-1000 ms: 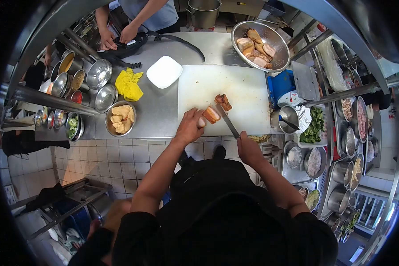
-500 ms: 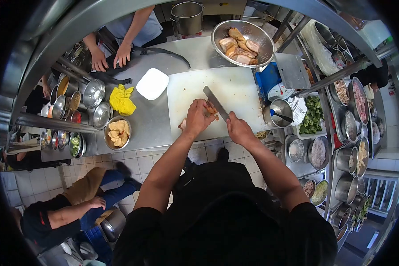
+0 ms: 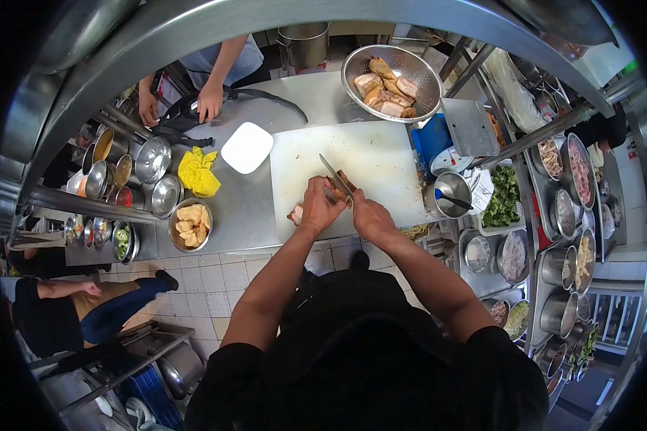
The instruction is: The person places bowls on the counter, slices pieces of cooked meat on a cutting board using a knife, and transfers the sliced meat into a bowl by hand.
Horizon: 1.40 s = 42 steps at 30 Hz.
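Observation:
On the white cutting board (image 3: 374,154) my left hand (image 3: 319,205) is closed on a piece of browned meat (image 3: 332,188), its fingers partly covering it. My right hand (image 3: 372,219) is wrapped round the handle of a knife (image 3: 333,169). The blade points up and to the left and lies against the meat, close to my left fingertips. Another meat piece (image 3: 295,214) rests on the board just left of my left hand. The handle is hidden in my right hand.
A white plate (image 3: 247,148) and yellow cloth (image 3: 199,172) lie left of the board. A colander (image 3: 429,86) of meat stands behind it. At the right are a steel pot (image 3: 453,190) and greens (image 3: 502,195). One person stands across the counter, another at lower left.
My left hand has moved from beside the meat onto it. The knife has come leftward to the meat, with my right hand nearer my left. The co-worker at lower left has shifted leftward since half a second ago.

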{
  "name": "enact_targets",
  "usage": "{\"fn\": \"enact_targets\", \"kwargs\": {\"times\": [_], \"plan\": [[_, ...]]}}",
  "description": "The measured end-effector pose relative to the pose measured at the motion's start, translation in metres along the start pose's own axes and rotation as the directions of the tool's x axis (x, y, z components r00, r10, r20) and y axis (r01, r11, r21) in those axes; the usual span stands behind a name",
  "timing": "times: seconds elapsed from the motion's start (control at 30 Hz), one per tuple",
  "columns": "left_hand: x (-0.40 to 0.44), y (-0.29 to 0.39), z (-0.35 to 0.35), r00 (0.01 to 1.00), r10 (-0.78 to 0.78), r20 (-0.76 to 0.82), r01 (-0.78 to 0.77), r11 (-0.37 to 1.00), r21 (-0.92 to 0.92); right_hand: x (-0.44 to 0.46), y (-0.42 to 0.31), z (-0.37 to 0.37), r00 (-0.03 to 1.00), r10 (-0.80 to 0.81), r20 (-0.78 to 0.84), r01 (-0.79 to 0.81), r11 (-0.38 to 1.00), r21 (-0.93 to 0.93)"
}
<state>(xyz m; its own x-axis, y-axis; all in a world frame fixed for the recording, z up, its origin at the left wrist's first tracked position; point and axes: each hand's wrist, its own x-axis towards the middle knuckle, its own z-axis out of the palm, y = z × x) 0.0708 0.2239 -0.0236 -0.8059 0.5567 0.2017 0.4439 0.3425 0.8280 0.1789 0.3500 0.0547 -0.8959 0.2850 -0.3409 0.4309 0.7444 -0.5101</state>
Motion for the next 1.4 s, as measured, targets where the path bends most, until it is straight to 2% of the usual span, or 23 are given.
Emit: {"fn": "enact_targets", "kwargs": {"times": [0.07,0.13,0.3,0.37,0.4,0.5,0.6,0.63,0.7,0.73,0.77,0.83,0.87,0.93,0.97,1.03,1.07,1.1,1.13,1.17,1.27,1.33,1.4], "plan": [[0.0,0.005,-0.001,1.0,0.01,-0.012,-0.01,0.999,0.036,0.001,0.009,0.009,0.999,0.033,0.025,-0.032,0.999,-0.013],[0.004,0.007,-0.002,0.998,-0.057,0.028,0.058,0.998,-0.025,-0.005,0.02,0.018,0.999,-0.038,-0.002,0.038,0.999,-0.039],[0.007,0.003,-0.005,0.999,0.002,0.052,-0.001,1.0,-0.012,-0.005,0.027,0.024,0.999,-0.008,0.047,0.011,0.998,-0.066],[0.004,-0.003,-0.002,0.998,0.064,-0.018,-0.063,0.997,0.052,0.016,0.031,0.041,0.961,-0.209,-0.18,0.213,0.977,0.001],[-0.001,-0.004,-0.001,0.998,0.059,-0.017,-0.059,0.997,0.05,0.017,0.031,0.045,0.963,-0.206,-0.176,0.21,0.978,0.001],[0.0,-0.003,-0.01,1.0,0.017,-0.006,-0.016,0.993,0.114,0.019,0.026,0.044,0.966,-0.189,-0.177,0.182,0.982,-0.052],[-0.013,0.016,-0.031,0.989,-0.149,-0.016,0.15,0.979,0.141,-0.044,0.038,0.033,0.999,-0.023,-0.039,0.017,0.99,-0.143],[-0.01,0.015,-0.033,0.988,-0.151,-0.013,0.152,0.979,0.138,-0.062,0.041,0.025,0.999,0.044,0.001,-0.043,0.985,-0.168],[0.005,0.018,-0.037,0.995,-0.003,-0.097,0.022,0.982,0.188,-0.095,0.053,0.015,0.994,0.106,0.019,-0.103,0.987,-0.12],[0.017,0.024,-0.04,0.999,0.023,0.024,-0.026,0.989,0.144,-0.104,0.055,0.011,0.987,0.155,0.03,-0.152,0.985,-0.077],[0.03,0.031,-0.039,0.999,0.024,0.03,-0.028,0.989,0.146,-0.11,0.052,0.006,0.987,0.158,0.03,-0.156,0.985,-0.072],[0.056,0.043,-0.03,0.909,0.207,0.362,-0.311,0.915,0.257,-0.118,0.049,-0.001,0.986,0.136,0.092,-0.142,0.988,0.058],[0.068,0.038,-0.024,0.905,0.21,0.37,-0.317,0.913,0.258,-0.115,0.057,0.01,0.986,0.139,0.089,-0.145,0.987,0.066],[0.091,0.024,-0.009,0.781,0.029,0.624,-0.27,0.917,0.294,-0.101,0.08,0.039,0.996,-0.075,-0.039,0.082,0.974,0.211],[0.099,0.03,-0.009,0.778,0.031,0.628,-0.275,0.915,0.295,-0.099,0.081,0.034,0.996,-0.073,-0.044,0.081,0.973,0.215],[0.107,0.04,-0.013,0.677,-0.152,0.72,-0.172,0.919,0.355,-0.093,0.083,0.024,0.98,0.177,0.087,-0.198,0.892,0.406],[0.108,0.04,-0.012,0.677,-0.154,0.72,-0.176,0.916,0.361,-0.091,0.105,0.04,0.969,0.242,-0.045,-0.205,0.896,0.395],[0.107,0.037,-0.008,0.765,-0.127,0.631,-0.141,0.923,0.357,-0.093,0.109,0.034,0.969,0.241,-0.046,-0.203,0.893,0.401],[0.105,0.034,-0.004,0.84,-0.102,0.533,-0.107,0.932,0.347,-0.098,0.113,0.029,0.915,0.367,-0.165,-0.263,0.856,0.445],[0.104,0.031,0.002,0.837,-0.101,0.537,-0.111,0.93,0.349,-0.101,0.116,0.024,0.83,0.487,-0.272,-0.313,0.81,0.496],[0.108,0.029,0.014,0.808,-0.119,0.577,-0.177,0.886,0.429,-0.106,0.114,0.014,0.867,0.435,-0.244,-0.286,0.835,0.47],[0.118,0.039,0.011,0.674,-0.227,0.703,-0.189,0.867,0.461,-0.108,0.1,0.013,0.917,0.352,-0.189,-0.221,0.841,0.493],[0.122,0.031,0.012,0.688,-0.132,0.714,-0.227,0.895,0.384,-0.105,0.108,0.031,0.933,0.323,-0.16,-0.202,0.836,0.51]]}}
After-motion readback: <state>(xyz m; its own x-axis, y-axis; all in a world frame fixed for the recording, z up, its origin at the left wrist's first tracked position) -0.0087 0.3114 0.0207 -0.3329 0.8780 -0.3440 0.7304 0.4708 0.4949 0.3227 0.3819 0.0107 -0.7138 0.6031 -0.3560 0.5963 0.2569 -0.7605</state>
